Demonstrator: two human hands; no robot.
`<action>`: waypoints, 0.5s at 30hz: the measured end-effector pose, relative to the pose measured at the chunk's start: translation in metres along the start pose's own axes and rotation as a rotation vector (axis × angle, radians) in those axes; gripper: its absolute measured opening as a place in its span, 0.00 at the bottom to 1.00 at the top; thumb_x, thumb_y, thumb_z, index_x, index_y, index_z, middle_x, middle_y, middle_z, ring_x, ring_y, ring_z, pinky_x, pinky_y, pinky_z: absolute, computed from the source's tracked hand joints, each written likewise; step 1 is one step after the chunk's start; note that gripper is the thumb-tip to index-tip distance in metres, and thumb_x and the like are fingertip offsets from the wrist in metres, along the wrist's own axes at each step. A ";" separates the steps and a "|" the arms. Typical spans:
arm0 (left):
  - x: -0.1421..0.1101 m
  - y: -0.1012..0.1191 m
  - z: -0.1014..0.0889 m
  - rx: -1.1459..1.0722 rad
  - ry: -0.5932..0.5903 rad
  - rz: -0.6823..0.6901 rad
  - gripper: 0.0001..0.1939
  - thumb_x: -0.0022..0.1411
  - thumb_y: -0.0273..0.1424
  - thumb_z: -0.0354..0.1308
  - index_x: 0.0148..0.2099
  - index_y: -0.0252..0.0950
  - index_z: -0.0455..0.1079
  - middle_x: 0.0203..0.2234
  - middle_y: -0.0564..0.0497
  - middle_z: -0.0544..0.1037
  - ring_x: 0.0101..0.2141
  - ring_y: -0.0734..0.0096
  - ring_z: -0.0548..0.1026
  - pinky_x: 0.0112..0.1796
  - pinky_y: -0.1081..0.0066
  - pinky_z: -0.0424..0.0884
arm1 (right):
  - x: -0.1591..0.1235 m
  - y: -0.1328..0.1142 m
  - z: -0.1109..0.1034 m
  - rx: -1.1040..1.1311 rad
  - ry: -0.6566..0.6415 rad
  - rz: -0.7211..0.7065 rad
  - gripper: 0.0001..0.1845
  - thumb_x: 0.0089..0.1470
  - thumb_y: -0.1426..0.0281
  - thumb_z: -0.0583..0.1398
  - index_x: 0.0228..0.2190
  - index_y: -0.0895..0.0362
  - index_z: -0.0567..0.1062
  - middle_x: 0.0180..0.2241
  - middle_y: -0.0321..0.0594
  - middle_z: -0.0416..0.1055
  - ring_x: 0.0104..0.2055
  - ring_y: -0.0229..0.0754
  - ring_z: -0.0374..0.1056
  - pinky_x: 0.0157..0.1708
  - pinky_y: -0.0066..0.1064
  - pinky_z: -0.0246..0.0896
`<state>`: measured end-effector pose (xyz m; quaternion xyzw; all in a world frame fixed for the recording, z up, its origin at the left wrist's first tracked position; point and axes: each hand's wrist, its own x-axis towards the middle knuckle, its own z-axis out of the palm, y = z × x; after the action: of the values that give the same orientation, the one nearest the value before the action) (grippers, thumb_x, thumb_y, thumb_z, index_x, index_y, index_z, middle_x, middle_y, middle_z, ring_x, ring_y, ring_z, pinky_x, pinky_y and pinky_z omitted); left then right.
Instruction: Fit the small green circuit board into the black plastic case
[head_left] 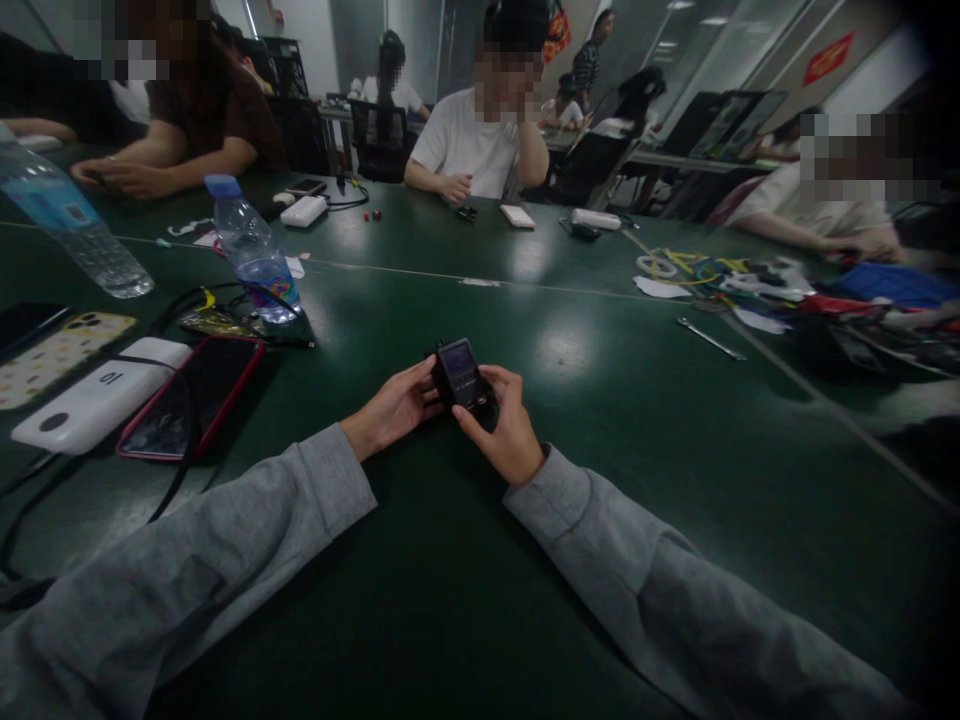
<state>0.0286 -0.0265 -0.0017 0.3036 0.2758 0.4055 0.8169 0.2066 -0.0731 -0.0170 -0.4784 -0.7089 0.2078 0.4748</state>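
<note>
Between both hands, just above the dark green table (pixel 645 470), is a small black handheld device (pixel 462 374) with a lit screen tilted up at me. My left hand (pixel 397 404) grips its left side, thumb along the upper edge and fingers reaching behind. Around the lower right corner closes my right hand (pixel 504 424), its thumb at the front near the buttons and its index finger curled along the right edge. The far side of the device and some fingertips are hidden.
To the left lie a red-edged phone (pixel 191 395), a white power bank (pixel 101 395) with black cables, and a patterned phone case (pixel 67 355). Water bottles (pixel 259 250) stand behind them. A wrench (pixel 711 339) and a cluttered pile (pixel 840 300) are at right. People sit opposite.
</note>
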 end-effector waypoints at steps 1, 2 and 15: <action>0.000 0.000 0.000 0.000 0.005 -0.004 0.19 0.59 0.42 0.63 0.48 0.36 0.74 0.44 0.44 0.77 0.45 0.63 0.73 0.47 0.63 0.66 | 0.000 0.000 0.000 0.012 -0.017 0.009 0.34 0.53 0.60 0.63 0.55 0.53 0.54 0.52 0.51 0.66 0.53 0.52 0.68 0.53 0.51 0.66; 0.001 0.000 0.000 -0.002 0.008 -0.007 0.18 0.59 0.41 0.63 0.48 0.36 0.74 0.44 0.44 0.77 0.45 0.63 0.73 0.47 0.63 0.66 | 0.001 -0.001 0.000 0.022 -0.033 0.020 0.35 0.54 0.60 0.63 0.56 0.54 0.53 0.51 0.51 0.66 0.53 0.52 0.69 0.53 0.51 0.66; 0.000 0.000 0.001 -0.008 0.015 -0.014 0.18 0.59 0.41 0.63 0.47 0.36 0.74 0.44 0.44 0.77 0.45 0.63 0.73 0.47 0.63 0.66 | 0.002 -0.003 -0.001 0.019 -0.070 0.064 0.33 0.55 0.59 0.62 0.55 0.56 0.55 0.50 0.54 0.68 0.51 0.52 0.70 0.51 0.51 0.67</action>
<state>0.0293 -0.0264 -0.0015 0.2953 0.2826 0.4032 0.8188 0.2060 -0.0725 -0.0135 -0.4888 -0.7074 0.2463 0.4473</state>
